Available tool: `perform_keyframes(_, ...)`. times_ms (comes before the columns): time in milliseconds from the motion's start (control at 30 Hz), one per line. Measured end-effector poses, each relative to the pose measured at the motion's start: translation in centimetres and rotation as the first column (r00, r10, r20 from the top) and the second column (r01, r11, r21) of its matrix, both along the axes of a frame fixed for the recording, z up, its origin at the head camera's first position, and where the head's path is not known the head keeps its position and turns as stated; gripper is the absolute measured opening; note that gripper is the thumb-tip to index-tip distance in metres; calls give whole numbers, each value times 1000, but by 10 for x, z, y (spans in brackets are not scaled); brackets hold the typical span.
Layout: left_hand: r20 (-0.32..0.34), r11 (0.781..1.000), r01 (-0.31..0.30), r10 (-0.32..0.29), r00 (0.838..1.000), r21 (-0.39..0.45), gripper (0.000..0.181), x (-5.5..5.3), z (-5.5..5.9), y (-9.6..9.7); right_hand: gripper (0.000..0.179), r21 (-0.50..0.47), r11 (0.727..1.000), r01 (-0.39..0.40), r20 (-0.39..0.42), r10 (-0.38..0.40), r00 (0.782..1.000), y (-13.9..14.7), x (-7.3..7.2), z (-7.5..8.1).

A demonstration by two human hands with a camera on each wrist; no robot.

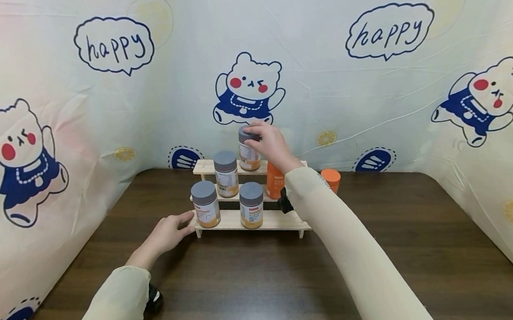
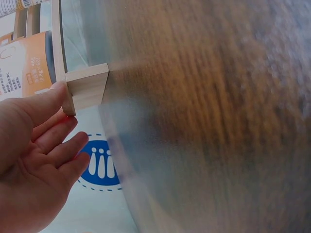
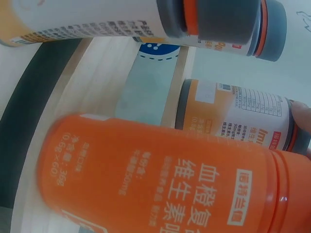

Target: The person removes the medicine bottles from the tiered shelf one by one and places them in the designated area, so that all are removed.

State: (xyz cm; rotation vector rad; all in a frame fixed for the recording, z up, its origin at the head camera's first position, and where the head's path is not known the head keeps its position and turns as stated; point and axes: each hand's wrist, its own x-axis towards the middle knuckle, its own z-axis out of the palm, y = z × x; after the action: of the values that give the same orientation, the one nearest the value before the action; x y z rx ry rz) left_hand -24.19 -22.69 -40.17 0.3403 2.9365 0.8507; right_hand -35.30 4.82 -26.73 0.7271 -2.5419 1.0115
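At the back of the table stands a three-tier wooden rack point(image 1: 285, 220) with supplement bottles on it. My right hand point(image 1: 272, 145) reaches to the top tier and pinches the grey lid of an upright supplement bottle point(image 1: 250, 158). In the right wrist view this bottle point(image 3: 233, 114) has its base at the board, and only fingertips show at its lid. My left hand point(image 1: 166, 235) holds the left end of the lowest tier. The left wrist view puts the thumb point(image 2: 46, 104) on the board's end point(image 2: 69, 99), with the other fingers below.
Two grey-lidded bottles stand on the lowest tier, one left point(image 1: 206, 206) and one central point(image 1: 252, 207). The middle tier carries another grey-lidded bottle point(image 1: 226, 175) and an orange bottle point(image 1: 274, 181). An orange-lidded bottle point(image 1: 331, 176) shows right of the rack, partly behind my right sleeve.
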Motion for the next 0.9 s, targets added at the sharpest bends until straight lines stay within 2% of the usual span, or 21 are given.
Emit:
perform_keyframes(467,13,1000,-5,5,1000,8,50,0,-1,-1,33,-2,1000,17,-21,-17,1000,-1,4,-1)
perform_keyframes(733,-2,1000,-2,2,1000,5,49,1,-1,-1,33,-43,999,0,-9,0,1000,6,6,5)
perform_keyframes(900,-4,1000,0,0,1000,8,49,0,-2,-1,32,-76,997,-13,-31,10,999,10,6,11)
